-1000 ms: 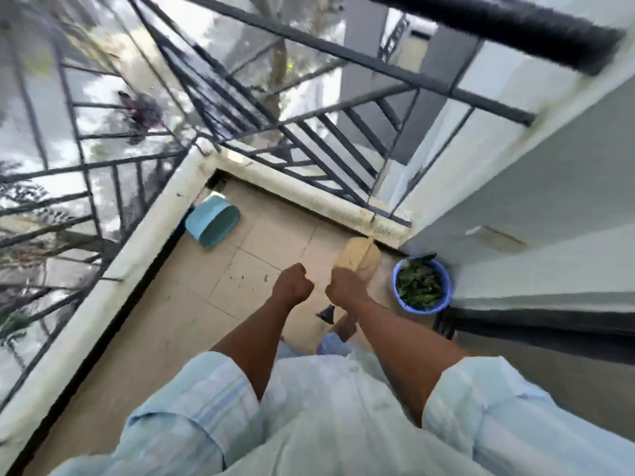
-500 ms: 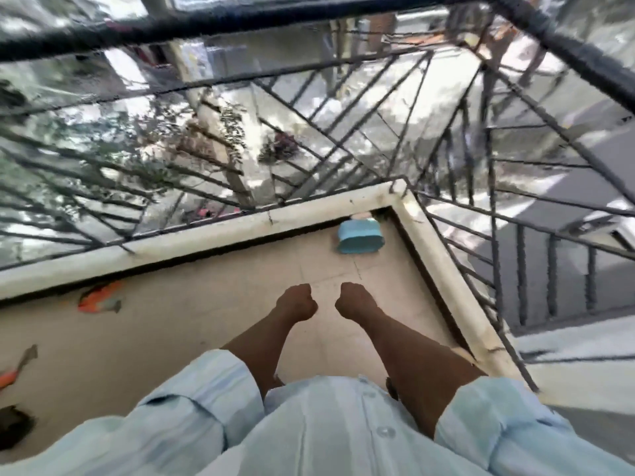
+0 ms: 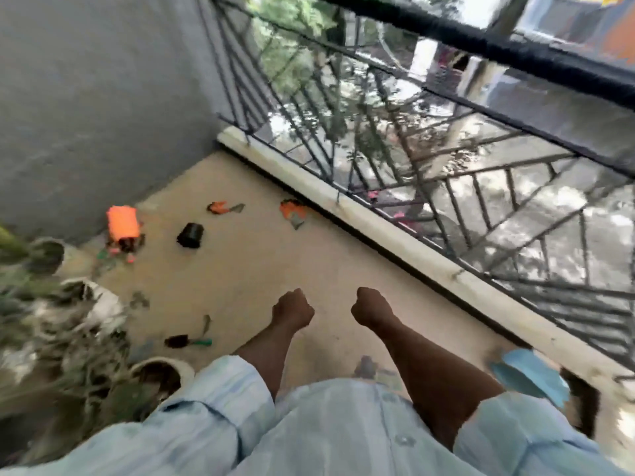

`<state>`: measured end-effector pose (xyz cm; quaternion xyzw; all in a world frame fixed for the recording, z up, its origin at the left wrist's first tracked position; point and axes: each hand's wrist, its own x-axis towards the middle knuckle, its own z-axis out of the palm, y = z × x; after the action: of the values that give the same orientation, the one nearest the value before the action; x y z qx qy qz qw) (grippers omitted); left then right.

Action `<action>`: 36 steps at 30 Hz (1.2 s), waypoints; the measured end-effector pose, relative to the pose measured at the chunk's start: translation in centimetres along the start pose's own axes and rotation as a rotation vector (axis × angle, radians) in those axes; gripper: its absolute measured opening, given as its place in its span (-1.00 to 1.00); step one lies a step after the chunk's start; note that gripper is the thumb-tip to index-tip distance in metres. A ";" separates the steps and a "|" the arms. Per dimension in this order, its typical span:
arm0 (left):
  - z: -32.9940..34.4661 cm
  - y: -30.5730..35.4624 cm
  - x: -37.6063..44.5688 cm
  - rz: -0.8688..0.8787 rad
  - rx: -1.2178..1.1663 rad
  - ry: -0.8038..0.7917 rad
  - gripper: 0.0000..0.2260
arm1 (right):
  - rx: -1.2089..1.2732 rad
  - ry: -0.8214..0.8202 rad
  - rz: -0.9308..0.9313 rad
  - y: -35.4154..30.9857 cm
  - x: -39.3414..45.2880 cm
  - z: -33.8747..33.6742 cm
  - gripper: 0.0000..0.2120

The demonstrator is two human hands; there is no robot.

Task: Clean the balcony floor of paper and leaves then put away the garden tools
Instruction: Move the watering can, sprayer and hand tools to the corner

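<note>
My left hand [image 3: 292, 308] and my right hand [image 3: 370, 306] are both held out in front of me as fists, side by side, and nothing shows in either. Beyond them garden tools lie scattered on the tan balcony floor [image 3: 261, 262]: a green-handled trowel [image 3: 185, 341] to the left, an orange-handled tool [image 3: 223, 207] and another orange one [image 3: 292, 213] near the curb. An orange bag [image 3: 123, 223] lies by the grey wall with small bits around it. A small black pot [image 3: 190, 236] lies on its side.
Potted plants [image 3: 62, 324] crowd the left side. A black metal railing [image 3: 446, 173] on a white curb runs along the right. A blue dustpan-like thing [image 3: 531, 374] lies at the right by the curb. The grey wall [image 3: 103, 97] closes the far left.
The view has swung left along the balcony, from the corner with the blue container to the end with the tools and plants. Both fists stay in front of me.
</note>
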<state>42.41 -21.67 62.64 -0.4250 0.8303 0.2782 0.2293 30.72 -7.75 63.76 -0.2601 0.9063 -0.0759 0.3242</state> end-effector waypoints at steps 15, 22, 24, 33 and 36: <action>-15.3 -11.0 14.0 -0.481 -0.382 0.122 -0.56 | -0.308 -0.128 -0.442 -23.4 23.3 -5.2 -0.77; -22.6 -13.1 20.3 -0.578 -0.563 0.251 -0.50 | -0.385 -0.203 -0.613 -35.1 30.1 -7.0 -0.81; -23.6 -14.4 21.6 -0.614 -0.555 0.243 -0.51 | -0.399 -0.249 -0.668 -37.4 31.8 -6.4 -0.83; -31.2 -24.1 30.6 -0.805 -0.678 0.265 -0.57 | -0.582 -0.288 -0.783 -51.0 43.3 -6.2 -0.73; -35.2 -28.4 35.0 -0.803 -0.720 0.262 -0.56 | -0.603 -0.298 -0.795 -58.1 47.0 -5.9 -0.62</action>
<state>42.31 -78.79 59.46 -0.7907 0.4772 0.3800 0.0523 20.82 -81.98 60.42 -0.6741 0.6631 0.1092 0.3064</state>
